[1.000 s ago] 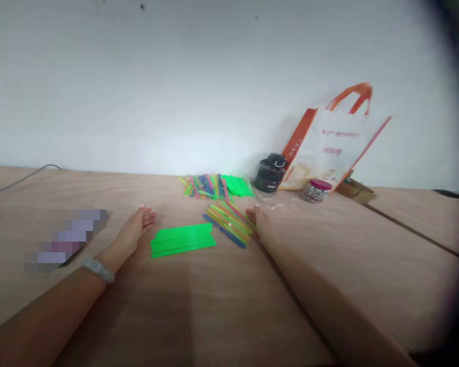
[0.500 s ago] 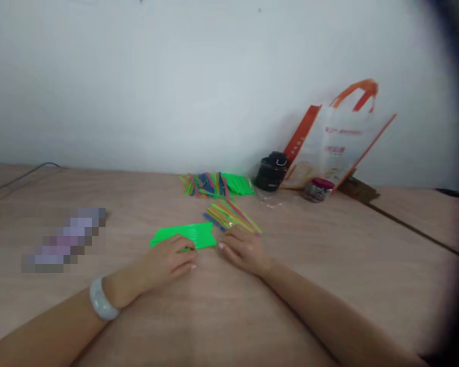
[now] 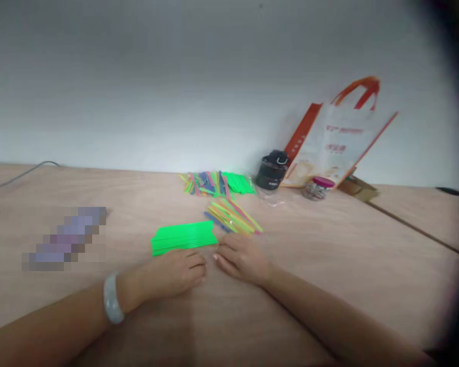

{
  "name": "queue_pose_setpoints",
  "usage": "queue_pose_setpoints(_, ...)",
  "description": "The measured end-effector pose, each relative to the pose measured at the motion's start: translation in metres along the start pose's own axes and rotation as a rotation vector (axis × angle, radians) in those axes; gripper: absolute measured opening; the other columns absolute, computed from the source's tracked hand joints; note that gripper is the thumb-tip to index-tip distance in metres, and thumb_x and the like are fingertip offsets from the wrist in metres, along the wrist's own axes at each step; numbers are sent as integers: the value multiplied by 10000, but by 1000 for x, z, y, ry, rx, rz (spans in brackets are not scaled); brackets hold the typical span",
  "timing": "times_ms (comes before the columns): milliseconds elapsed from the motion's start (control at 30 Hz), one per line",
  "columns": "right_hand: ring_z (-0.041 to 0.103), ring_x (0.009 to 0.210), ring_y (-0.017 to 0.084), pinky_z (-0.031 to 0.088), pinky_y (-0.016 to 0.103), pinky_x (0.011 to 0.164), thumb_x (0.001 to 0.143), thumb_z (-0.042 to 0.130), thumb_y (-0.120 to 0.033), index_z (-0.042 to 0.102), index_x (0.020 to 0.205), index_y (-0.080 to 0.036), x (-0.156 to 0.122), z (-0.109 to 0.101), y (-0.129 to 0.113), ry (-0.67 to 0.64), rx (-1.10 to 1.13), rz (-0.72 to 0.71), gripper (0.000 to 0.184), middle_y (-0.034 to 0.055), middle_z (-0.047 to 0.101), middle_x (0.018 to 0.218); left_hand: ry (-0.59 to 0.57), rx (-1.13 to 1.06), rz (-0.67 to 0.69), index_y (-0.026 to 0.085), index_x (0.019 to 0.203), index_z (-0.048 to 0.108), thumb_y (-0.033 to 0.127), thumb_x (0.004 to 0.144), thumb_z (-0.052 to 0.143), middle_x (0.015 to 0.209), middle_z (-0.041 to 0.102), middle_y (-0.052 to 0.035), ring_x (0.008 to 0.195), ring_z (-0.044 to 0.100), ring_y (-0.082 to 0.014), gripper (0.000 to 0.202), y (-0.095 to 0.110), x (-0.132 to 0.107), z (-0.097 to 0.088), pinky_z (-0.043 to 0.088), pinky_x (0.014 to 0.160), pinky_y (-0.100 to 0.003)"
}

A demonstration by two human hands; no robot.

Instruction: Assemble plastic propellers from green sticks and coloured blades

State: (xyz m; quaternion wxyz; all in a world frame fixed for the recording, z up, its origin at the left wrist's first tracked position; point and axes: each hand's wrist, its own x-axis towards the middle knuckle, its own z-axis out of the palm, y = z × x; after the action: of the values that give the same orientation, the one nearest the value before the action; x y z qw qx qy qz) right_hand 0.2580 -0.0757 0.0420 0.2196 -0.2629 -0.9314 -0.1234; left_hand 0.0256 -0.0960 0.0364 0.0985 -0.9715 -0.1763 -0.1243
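A row of bright green plastic strips [image 3: 183,237] lies side by side on the table in front of me. My left hand [image 3: 178,272] rests palm down along the near edge of this row, its fingers loosely bent and slightly apart. At the row's right end sits my right hand [image 3: 243,259], fingers bent and a little apart, the tips close to or touching the strip ends. Nothing shows in either hand, though the undersides of the fingers are hidden. Beyond my right hand is a loose bunch of yellow, orange, pink and blue strips [image 3: 235,215].
Farther back lies a pile of multicoloured strips [image 3: 206,184] beside more green strips [image 3: 239,183]. A black-lidded dark bottle [image 3: 271,171], a pink-lidded jar [image 3: 317,188] and a white-and-orange bag [image 3: 336,142] stand by the wall. A blurred-out item [image 3: 67,237] lies left; a cable [image 3: 21,176] runs behind.
My left hand has moved off the green strips, towards me and slightly right, uncovering their near side. My right hand has shifted slightly towards me. The picture has become brighter at the table.
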Motion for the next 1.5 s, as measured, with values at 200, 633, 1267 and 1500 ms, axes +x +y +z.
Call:
queue_pose_setpoints(200,507,904,229,404,367,782,864,490,-225,633,891,-180,12,13,16,56,-246,239,152,96,614,896,111,85,-113,186,1049,581,280,920,461,1121,601,-63,1108,500,-204,200,-8,15,7,418,922,-339)
queue_pose_setpoints(633,506,840,234,407,399,767,878,452,-220,640,787,-184,6,23,26,14,-284,347,213,104,601,818,59,96,-326,196,945,624,211,889,505,990,583,-59,986,497,-220,133,-11,10,11,450,794,-355)
queue_pose_setpoints(1267,540,822,243,426,395,744,847,464,-158,583,767,-195,5,27,29,55,-197,411,148,98,614,813,65,17,-368,159,846,607,256,913,458,841,605,-52,823,529,-192,190,-9,13,4,442,748,-336)
queue_pose_setpoints(1500,571,764,203,454,347,703,881,402,-183,565,842,-189,9,22,19,190,161,582,168,69,632,806,147,27,-403,179,1022,585,233,933,382,948,626,-67,897,562,-205,229,-8,8,9,470,799,-360)
